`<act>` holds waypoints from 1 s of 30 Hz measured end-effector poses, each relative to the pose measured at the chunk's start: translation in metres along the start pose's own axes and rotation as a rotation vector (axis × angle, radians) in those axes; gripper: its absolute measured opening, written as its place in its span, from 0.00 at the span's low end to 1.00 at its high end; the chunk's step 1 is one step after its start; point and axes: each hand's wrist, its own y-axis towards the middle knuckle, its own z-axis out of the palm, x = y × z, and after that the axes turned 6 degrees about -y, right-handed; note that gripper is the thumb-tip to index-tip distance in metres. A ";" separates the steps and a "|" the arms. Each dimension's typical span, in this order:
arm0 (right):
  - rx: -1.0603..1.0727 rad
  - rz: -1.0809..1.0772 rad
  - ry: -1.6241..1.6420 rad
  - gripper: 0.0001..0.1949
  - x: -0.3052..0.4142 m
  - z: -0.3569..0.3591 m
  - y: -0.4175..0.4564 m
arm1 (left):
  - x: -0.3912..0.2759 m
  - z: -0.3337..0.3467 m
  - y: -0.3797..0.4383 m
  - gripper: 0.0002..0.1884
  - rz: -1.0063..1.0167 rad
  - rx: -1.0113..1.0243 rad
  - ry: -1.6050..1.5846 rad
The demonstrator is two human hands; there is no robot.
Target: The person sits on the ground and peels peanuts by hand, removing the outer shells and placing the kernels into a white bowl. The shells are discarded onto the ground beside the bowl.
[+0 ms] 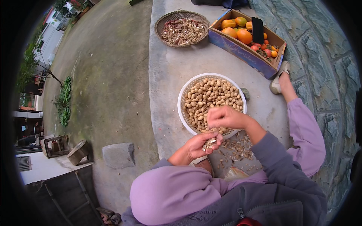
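A white plastic basket (179,106) in front of me holds a heap of unshelled peanuts (208,91). My left hand (193,147) is at its near rim, palm up, fingers curled around broken peanut shells (208,143). Over the near part of the heap is my right hand (230,117), blurred, with its fingers bent inward just above the left fingertips. Whether anything is between those right fingers cannot be made out. Loose shell pieces (239,149) lie scattered on the concrete between my legs and the basket.
Farther off, a round woven basket (157,29) carries shells and peanuts. Beside it a cardboard box (240,53) contains orange fruit (244,36), with a black phone (257,30) propped on top. A small stone (245,93) touches the basket's right side. A stone block (118,155) sits at left.
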 end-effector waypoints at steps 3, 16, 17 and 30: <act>-0.242 -0.052 -0.579 0.04 -0.031 0.018 0.020 | 0.000 -0.004 0.004 0.15 -0.095 0.129 0.058; -0.360 0.210 -0.465 0.05 -0.058 -0.012 0.033 | -0.001 -0.002 -0.001 0.14 -0.061 0.094 0.089; -0.375 0.158 -0.538 0.05 -0.059 -0.012 0.031 | 0.000 -0.002 0.000 0.14 -0.074 0.095 0.099; -0.376 0.125 -0.854 0.04 -0.067 0.034 0.033 | 0.002 0.007 0.000 0.15 -0.114 0.070 0.210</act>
